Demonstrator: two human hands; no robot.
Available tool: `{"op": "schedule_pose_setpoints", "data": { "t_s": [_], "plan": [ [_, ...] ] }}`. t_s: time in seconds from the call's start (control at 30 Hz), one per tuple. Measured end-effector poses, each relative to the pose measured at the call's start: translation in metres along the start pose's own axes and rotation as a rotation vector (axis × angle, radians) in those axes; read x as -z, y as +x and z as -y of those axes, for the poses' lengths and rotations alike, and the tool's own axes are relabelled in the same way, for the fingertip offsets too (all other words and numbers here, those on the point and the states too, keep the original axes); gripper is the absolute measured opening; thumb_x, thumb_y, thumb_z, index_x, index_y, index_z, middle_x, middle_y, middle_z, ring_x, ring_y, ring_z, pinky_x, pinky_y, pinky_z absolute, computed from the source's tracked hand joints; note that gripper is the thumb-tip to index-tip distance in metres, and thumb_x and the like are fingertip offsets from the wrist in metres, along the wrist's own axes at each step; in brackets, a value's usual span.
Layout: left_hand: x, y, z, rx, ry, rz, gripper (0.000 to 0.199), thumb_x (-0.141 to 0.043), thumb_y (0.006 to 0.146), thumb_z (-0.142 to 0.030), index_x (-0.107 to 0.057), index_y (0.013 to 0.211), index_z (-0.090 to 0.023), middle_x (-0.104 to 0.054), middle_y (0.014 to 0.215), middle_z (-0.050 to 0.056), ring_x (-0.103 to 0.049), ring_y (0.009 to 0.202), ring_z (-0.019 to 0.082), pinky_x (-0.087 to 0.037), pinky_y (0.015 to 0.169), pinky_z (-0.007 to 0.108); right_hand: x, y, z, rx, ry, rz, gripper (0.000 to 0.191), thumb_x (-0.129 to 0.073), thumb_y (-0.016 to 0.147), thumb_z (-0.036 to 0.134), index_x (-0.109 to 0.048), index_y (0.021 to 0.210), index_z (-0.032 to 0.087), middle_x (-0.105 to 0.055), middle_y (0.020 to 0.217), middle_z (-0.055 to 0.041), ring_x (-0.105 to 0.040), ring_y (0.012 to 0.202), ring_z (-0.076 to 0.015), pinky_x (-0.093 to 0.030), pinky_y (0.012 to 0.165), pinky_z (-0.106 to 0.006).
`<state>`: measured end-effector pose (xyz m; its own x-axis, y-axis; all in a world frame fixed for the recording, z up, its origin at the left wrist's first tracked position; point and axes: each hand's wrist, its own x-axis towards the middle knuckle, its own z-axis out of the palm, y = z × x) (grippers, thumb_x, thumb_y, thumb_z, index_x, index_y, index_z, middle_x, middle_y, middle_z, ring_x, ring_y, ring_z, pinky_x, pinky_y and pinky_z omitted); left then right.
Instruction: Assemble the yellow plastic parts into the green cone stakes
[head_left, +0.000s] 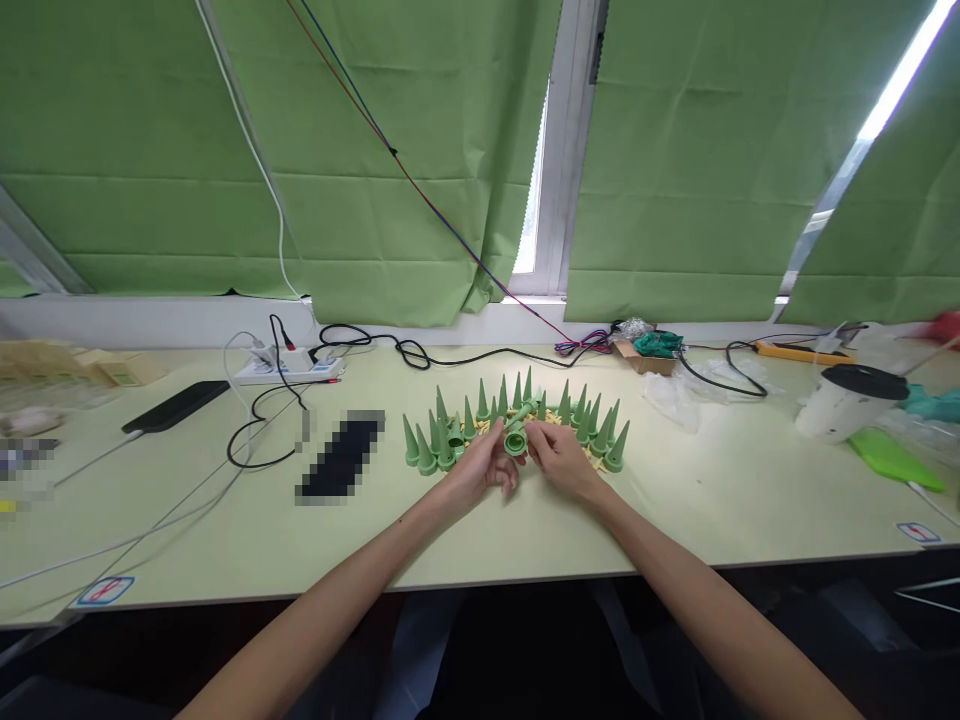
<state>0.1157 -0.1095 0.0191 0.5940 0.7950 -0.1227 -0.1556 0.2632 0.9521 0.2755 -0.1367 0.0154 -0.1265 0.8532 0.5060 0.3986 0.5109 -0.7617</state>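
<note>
My left hand (pixel 481 468) is closed around a hollow green plastic cone spike (pixel 516 441), whose round open end faces me. My right hand (pixel 561 457) pinches at the right side of that same rim; anything small between its fingertips is hidden. Behind and beside both hands, several green cone spikes (pixel 615 450) stand point up in a curved cluster on the table. Small yellow pieces (pixel 598 462) lie scattered among them. One cone (pixel 455 437) in the left part of the cluster shows its open end.
A pixelated dark flat object (pixel 342 455) lies left of the cones on the table (pixel 480 545). Farther left are a power strip (pixel 289 370), cables and a black device (pixel 176 405). To the right stand a small cardboard box (pixel 649 358) and a white cup (pixel 847 405) with a black lid.
</note>
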Motion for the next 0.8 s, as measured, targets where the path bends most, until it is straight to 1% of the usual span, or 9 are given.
{"op": "schedule_pose_setpoints", "data": {
  "t_s": [0.07,0.13,0.23,0.37,0.5,0.63,0.73,0.8],
  "plan": [
    [0.0,-0.002,-0.001,0.065,-0.064,0.069,0.041,-0.048,0.089,-0.056,-0.053,0.092,-0.016,-0.061,0.071,0.004,-0.058,0.048,0.012,-0.044,0.04,0.022,0.0,0.0,0.001,0.021,0.007,0.04,0.047,-0.035,0.098,0.046,-0.045,0.06,0.021,-0.051,0.053,0.0011,-0.044,0.05,-0.0128,-0.036,0.056,-0.027],
    [0.001,-0.003,-0.002,0.097,-0.114,0.118,0.038,-0.051,0.089,-0.054,-0.055,0.091,-0.016,-0.06,0.072,0.004,-0.057,0.05,0.011,-0.044,0.041,0.021,-0.001,0.0,0.0,0.031,-0.004,0.044,0.046,-0.036,0.098,0.045,-0.043,0.06,0.021,-0.05,0.053,0.0015,-0.043,0.05,-0.0129,-0.035,0.056,-0.027],
    [0.002,-0.005,-0.003,0.115,-0.183,0.14,0.033,-0.055,0.088,-0.05,-0.057,0.09,-0.017,-0.059,0.072,0.003,-0.057,0.052,0.01,-0.042,0.041,0.02,-0.001,0.001,-0.002,0.03,-0.026,0.045,0.046,-0.036,0.098,0.045,-0.041,0.059,0.021,-0.047,0.052,0.0018,-0.042,0.05,-0.0131,-0.034,0.055,-0.027],
    [0.001,-0.007,-0.005,0.134,-0.231,0.161,0.029,-0.058,0.087,-0.047,-0.059,0.091,-0.018,-0.059,0.075,0.004,-0.056,0.054,0.01,-0.041,0.041,0.019,-0.001,0.001,-0.004,0.032,0.007,0.072,0.045,-0.035,0.098,0.044,-0.042,0.06,0.021,-0.05,0.054,0.0015,-0.048,0.052,-0.0141,-0.036,0.056,-0.028],
    [0.0,-0.008,-0.006,0.121,-0.152,0.137,0.03,-0.061,0.086,-0.047,-0.059,0.093,-0.018,-0.056,0.07,0.002,-0.055,0.052,0.01,-0.041,0.04,0.02,-0.001,0.0,-0.006,0.029,0.015,0.073,0.041,-0.037,0.098,0.042,-0.043,0.063,0.021,-0.049,0.054,0.0019,-0.049,0.054,-0.0145,-0.036,0.057,-0.028],
    [0.001,-0.007,-0.003,0.053,-0.043,0.1,0.034,-0.063,0.084,-0.049,-0.056,0.091,-0.017,-0.05,0.061,-0.002,-0.054,0.048,0.009,-0.041,0.041,0.02,-0.001,-0.001,-0.009,0.03,-0.005,0.07,0.039,-0.037,0.099,0.04,-0.041,0.065,0.021,-0.047,0.054,0.0028,-0.045,0.053,-0.0136,-0.034,0.056,-0.027],
    [0.002,-0.006,-0.001,0.007,0.042,0.039,0.037,-0.067,0.081,-0.049,-0.051,0.087,-0.016,-0.048,0.061,-0.003,-0.056,0.049,0.01,-0.04,0.04,0.02,0.0,-0.001,-0.01,0.042,-0.046,0.064,0.04,-0.037,0.099,0.039,-0.039,0.063,0.021,-0.044,0.053,0.0033,-0.04,0.051,-0.0127,-0.031,0.055,-0.027],
    [0.002,-0.005,-0.001,-0.027,0.09,0.025,0.038,-0.067,0.08,-0.049,-0.05,0.087,-0.016,-0.049,0.063,-0.003,-0.056,0.048,0.009,-0.038,0.039,0.019,0.0,-0.001,-0.011,0.042,-0.055,0.068,0.04,-0.037,0.099,0.038,-0.039,0.062,0.021,-0.044,0.052,0.0035,-0.039,0.051,-0.0125,-0.03,0.054,-0.027]
  ]
}}
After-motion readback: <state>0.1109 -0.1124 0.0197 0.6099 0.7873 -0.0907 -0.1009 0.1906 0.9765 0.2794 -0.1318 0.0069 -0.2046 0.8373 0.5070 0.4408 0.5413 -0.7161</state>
